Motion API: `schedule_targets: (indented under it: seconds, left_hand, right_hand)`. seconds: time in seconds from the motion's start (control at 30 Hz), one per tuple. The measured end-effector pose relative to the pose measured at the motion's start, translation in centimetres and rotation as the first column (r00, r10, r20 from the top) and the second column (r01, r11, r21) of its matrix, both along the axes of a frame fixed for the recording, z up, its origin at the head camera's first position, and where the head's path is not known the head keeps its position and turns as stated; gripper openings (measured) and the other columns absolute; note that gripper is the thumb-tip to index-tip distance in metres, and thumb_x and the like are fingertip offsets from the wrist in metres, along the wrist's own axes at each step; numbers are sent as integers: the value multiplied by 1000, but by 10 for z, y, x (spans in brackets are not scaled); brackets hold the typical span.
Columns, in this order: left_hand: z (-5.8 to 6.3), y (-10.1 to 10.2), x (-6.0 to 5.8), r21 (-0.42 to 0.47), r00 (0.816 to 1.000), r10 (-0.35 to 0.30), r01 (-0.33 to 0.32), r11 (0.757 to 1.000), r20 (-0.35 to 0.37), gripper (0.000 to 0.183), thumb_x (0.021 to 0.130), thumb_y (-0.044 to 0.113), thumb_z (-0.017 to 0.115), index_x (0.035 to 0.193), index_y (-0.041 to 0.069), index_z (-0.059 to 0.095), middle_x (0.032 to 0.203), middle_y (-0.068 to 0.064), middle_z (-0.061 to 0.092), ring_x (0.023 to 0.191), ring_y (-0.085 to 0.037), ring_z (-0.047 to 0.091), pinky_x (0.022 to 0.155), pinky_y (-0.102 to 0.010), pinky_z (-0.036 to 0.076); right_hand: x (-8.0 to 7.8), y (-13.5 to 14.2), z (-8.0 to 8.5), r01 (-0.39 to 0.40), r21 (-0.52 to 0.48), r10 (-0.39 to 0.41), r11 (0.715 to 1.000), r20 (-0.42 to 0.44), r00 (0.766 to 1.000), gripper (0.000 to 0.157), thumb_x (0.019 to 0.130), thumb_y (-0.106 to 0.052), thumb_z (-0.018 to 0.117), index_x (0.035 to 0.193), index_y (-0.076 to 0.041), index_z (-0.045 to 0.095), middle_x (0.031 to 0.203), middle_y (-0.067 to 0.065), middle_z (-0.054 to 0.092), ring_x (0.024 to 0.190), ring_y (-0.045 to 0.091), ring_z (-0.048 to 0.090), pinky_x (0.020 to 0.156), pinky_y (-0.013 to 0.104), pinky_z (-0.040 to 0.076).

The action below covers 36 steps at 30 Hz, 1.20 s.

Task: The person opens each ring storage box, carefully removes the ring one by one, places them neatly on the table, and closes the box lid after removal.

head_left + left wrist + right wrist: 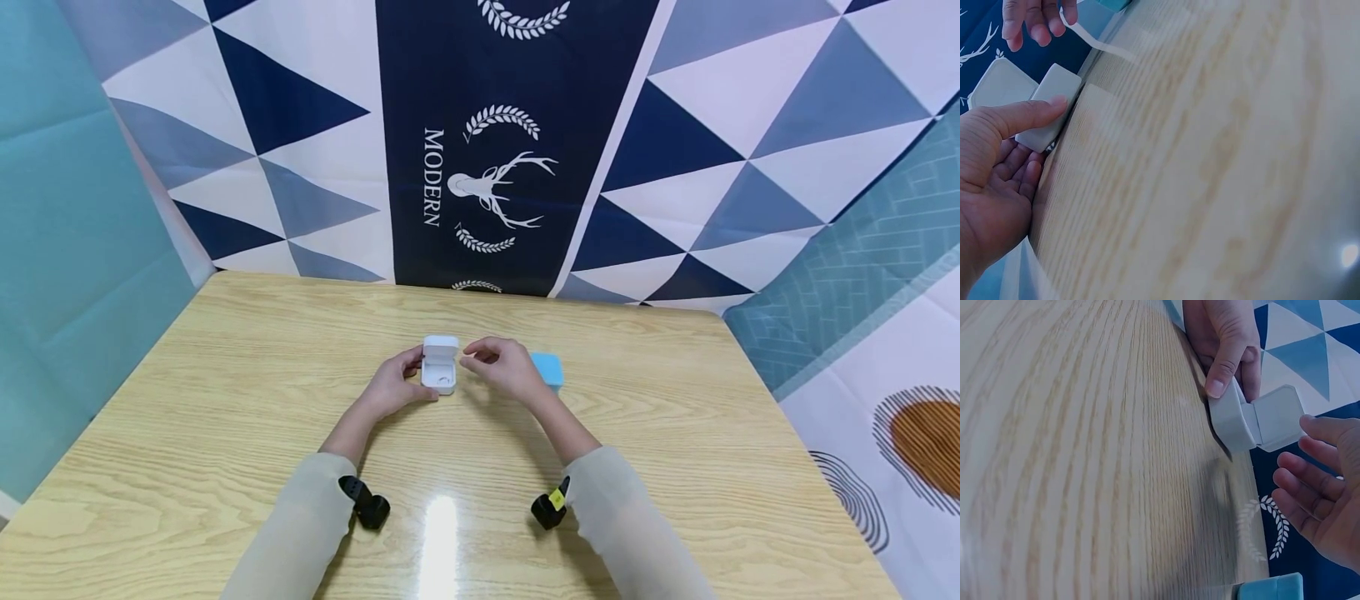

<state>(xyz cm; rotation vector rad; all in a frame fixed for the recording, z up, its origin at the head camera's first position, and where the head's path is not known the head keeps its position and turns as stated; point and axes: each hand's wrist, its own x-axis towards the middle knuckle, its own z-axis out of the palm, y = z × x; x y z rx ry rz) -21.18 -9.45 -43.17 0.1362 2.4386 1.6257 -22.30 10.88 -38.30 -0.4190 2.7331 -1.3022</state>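
A small white ring box (428, 379) stands on the table with its hinged lid (441, 343) raised. Inside it lies a small silver ring (443, 380). My left hand (390, 387) grips the box from the left, its thumb on the front wall, as the left wrist view also shows. Just right of the raised lid is my right hand (510, 367), its fingers loosely bent. In the right wrist view that hand's thumb (1313, 424) is very near the lid's edge; whether they touch I cannot tell. Nothing shows between its fingers.
A light blue box (548, 369) sits behind my right hand, to its right. The wood-grain table (247, 417) reaches back to a patterned cloth (495, 167) with a deer-head print. Black wrist cameras hang below both sleeves.
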Motion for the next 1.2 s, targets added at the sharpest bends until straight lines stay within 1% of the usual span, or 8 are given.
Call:
schedule_targets:
  seconds: [0.3,0.53,0.83,1.2]
  left_hand:
    - [-1,-1,0,-7,1000,4,-4,1000,5,82,73,8,78,144,9,37,139,-11,49,125,-29,46,107,-42,37]
    - [-1,-2,-1,4,1000,1,-1,1000,-6,82,73,7,78,144,8,36,137,-13,50,125,-29,47,107,-41,37]
    - [-3,-2,-2,18,1000,-9,10,1000,-20,83,73,8,78,144,7,36,136,-12,51,125,-27,47,107,-40,37]
    - [-3,-3,-2,26,1000,-7,7,1000,-12,82,74,8,78,144,8,35,137,-11,50,126,-27,46,108,-40,36]
  right_hand:
    - [2,-3,0,-47,53,51,998,-87,995,18,84,-22,70,97,-10,72,75,1,63,70,10,56,64,22,46]
    - [2,-6,-1,-88,121,105,989,-141,984,20,84,-23,70,99,-11,72,73,0,62,67,9,53,61,21,45]
    - [3,-10,-1,-135,165,158,977,-135,978,20,85,-22,68,101,-10,71,74,1,61,67,10,51,61,21,43]
    - [2,-14,0,-143,264,182,954,-130,975,18,87,-24,67,99,-12,70,63,-3,51,55,9,40,51,21,33]
